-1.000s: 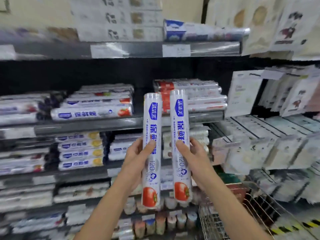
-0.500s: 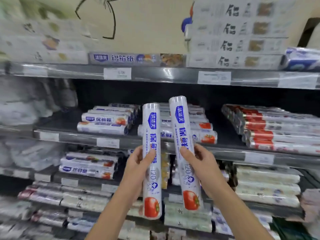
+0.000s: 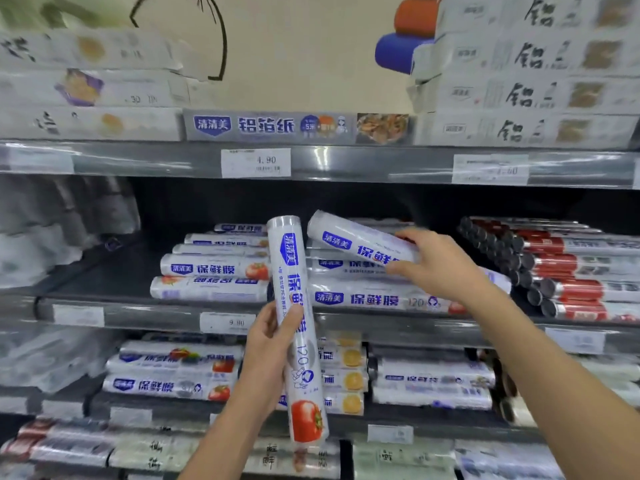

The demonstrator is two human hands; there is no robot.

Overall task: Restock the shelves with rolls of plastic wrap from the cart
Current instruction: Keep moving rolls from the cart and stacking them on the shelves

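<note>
As both hands are loaded, we record two rolls in transit. The left hand is wrapped round the lower middle of an upright roll, thumb across the front, held before the edge of the middle shelf. The right hand grips a second roll near mid-length, fingers over the top and thumb beneath. This roll is tilted, its left end raised above the matching stack on that shelf. Whether its far end touches the stack we cannot tell, as the hand covers it. The cart is out of view.

Handling assessment: we judge these rolls light and rigid along their length, a stiff core under a glossy film sleeve. The sleeve looks slick, so a one-handed hold belongs at mid-length with the fingers fully round, not at the ends. Being cylinders, they will likely roll once released. The second roll is best seated in a groove between stacked neighbours and parallel to them.
</note>
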